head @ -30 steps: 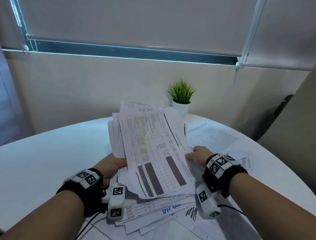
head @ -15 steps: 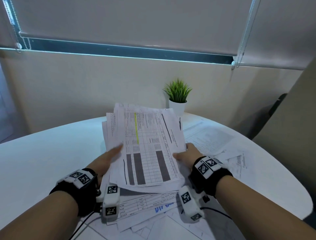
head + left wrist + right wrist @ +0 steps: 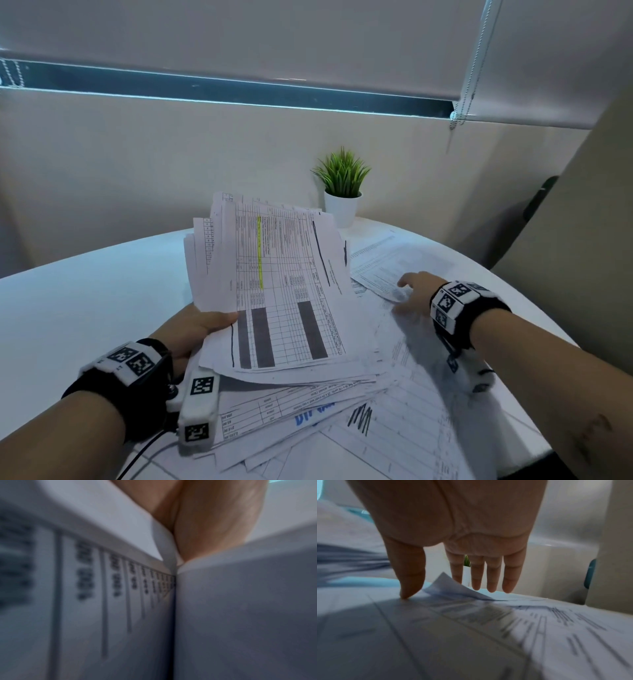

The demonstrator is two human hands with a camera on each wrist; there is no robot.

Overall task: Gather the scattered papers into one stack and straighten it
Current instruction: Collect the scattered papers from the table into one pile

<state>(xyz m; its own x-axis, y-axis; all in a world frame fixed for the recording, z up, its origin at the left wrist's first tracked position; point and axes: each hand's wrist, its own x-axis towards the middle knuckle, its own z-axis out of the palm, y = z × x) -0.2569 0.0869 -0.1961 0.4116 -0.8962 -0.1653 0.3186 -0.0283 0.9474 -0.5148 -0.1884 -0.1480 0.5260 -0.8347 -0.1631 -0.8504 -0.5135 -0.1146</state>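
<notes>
My left hand [image 3: 198,325] grips a thick bundle of printed sheets [image 3: 274,274] by its left edge and holds it tilted up over the table; the thumb lies on top. In the left wrist view the thumb [image 3: 214,520] presses the bundle [image 3: 102,588] close to the lens. My right hand [image 3: 411,294] reaches out to the right, its fingers [image 3: 488,574] straight over a loose sheet [image 3: 394,270] whose corner [image 3: 453,589] curls up; the thumb tip touches the paper. More loose sheets [image 3: 325,411] lie fanned out beneath the bundle.
A round white table [image 3: 85,301] holds everything. A small potted plant [image 3: 342,192] stands at the back by the wall. A dark chair back [image 3: 537,202] shows at the right, past the table edge.
My right hand has let go of the bundle's right edge and moved right onto the loose sheet. The left hand now holds the bundle alone, tilted a little more to the left.
</notes>
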